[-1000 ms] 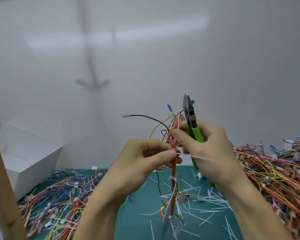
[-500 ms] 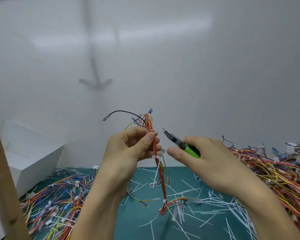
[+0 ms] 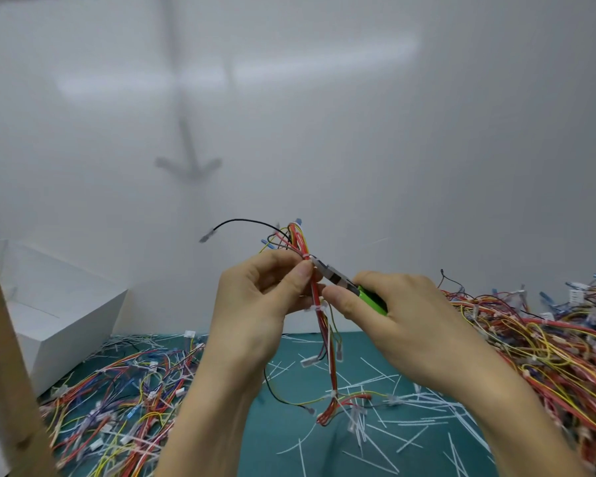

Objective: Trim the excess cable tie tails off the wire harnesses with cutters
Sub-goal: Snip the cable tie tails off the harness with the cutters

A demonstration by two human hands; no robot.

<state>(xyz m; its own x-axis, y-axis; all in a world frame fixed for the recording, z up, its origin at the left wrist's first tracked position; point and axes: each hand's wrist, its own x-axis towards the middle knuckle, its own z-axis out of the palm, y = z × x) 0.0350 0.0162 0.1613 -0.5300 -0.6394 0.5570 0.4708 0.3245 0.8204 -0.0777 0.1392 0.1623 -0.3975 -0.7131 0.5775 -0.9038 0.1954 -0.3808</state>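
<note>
Wht box (image 3: 66, 304), wood post (image 3: 4, 356), teal mat (image 3: 283, 432)

single head-worn wide-angle view, facing forward and slightly downward; left hand (image 3: 255, 304) and right hand (image 3: 410, 325) appear close, at mid-frame; teal table (image 3: 276, 432) fills the lower edge, white wall (image 3: 393, 132) the upper half.

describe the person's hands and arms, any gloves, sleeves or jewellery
Both are bare. The left hand and right hand wear no gloves, and no rings show on the visible fingers. The left forearm and right forearm are uncovered down to the picture's lower edge: no sleeve, watch or wristband in view. The thumbnails look short and unpainted.
</note>
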